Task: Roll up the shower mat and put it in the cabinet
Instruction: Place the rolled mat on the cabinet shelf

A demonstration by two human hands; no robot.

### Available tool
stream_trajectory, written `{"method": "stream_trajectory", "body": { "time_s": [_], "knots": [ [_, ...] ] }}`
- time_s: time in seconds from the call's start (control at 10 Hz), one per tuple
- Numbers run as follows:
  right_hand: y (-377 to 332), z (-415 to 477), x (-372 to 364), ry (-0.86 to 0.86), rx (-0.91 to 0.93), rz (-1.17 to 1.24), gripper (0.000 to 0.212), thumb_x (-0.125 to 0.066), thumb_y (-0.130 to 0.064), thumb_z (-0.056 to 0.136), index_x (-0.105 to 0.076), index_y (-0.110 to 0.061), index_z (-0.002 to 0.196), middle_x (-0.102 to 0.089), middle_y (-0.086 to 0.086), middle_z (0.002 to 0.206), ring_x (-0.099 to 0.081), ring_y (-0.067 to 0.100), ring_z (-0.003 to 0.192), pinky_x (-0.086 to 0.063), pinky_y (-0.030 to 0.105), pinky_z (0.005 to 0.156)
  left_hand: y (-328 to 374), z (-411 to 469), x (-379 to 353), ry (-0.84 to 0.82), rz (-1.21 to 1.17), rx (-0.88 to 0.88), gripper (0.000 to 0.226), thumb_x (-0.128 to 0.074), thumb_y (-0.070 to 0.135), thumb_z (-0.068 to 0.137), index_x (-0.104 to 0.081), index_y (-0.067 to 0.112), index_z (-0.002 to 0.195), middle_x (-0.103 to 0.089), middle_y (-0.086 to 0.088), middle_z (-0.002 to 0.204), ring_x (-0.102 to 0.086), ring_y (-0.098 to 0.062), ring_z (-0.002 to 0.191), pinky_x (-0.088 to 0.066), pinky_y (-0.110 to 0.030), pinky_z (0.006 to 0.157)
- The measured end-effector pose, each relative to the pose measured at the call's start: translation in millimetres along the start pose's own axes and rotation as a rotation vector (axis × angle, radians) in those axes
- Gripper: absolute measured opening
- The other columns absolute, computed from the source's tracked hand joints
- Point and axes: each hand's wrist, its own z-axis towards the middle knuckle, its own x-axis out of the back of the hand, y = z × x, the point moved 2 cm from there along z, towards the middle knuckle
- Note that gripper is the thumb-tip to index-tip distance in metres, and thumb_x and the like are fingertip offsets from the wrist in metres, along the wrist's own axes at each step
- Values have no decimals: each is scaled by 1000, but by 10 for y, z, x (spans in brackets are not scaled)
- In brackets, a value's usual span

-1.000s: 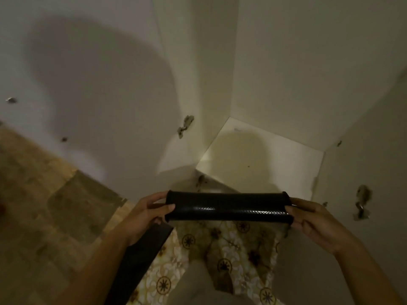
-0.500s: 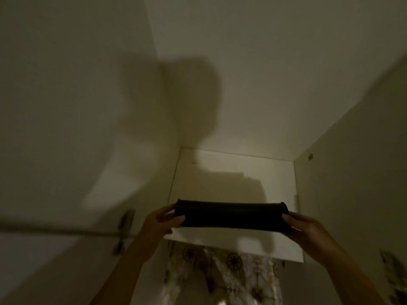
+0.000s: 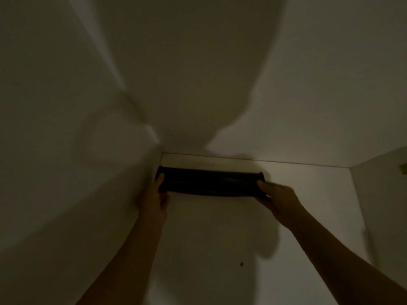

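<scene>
The black shower mat (image 3: pixel 209 181), rolled into a tight tube, lies crosswise deep inside the white cabinet (image 3: pixel 308 205), close to the back wall and against the left inner corner. My left hand (image 3: pixel 154 197) grips the roll's left end, thumb over the top. On the roll's right end sits my right hand (image 3: pixel 277 199), fingers wrapped around it. Both arms reach far forward into the cabinet. I cannot tell whether the roll rests on the cabinet floor or hovers just above it.
The cabinet's left wall (image 3: pixel 77 172) stands tight beside my left hand. The right wall (image 3: pixel 378 194) is well away from the roll, with bare floor between. A small dark speck (image 3: pixel 241 263) marks the floor. A large shadow covers the back wall.
Both hands have carried the rolled mat from the cabinet's front edge deep inside to the back left corner. The view has moved into the cabinet; the patterned floor is out of sight.
</scene>
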Motion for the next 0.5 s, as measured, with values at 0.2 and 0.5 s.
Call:
{"method": "stream_trajectory", "body": {
  "time_s": [0.2, 0.5],
  "knots": [
    [355, 941, -166, 134, 40, 25, 28, -68, -10, 89, -63, 3, 113, -67, 11, 98, -65, 23, 92, -55, 34, 85, -400, 936, -486, 104, -146, -96, 46, -78, 23, 82, -60, 6, 121, -63, -9, 129, -63, -17, 96, -54, -28, 65],
    [529, 1230, -411, 370, 141, -740, 56, -56, -45, 94, -57, -1, 128, -62, 19, 124, -57, 35, 113, -45, 37, 95, -597, 1241, -433, 171, 135, -30, 75, -64, 54, 87, -45, 2, 138, -52, -20, 139, -53, -36, 126, -46, -44, 103]
  ]
}}
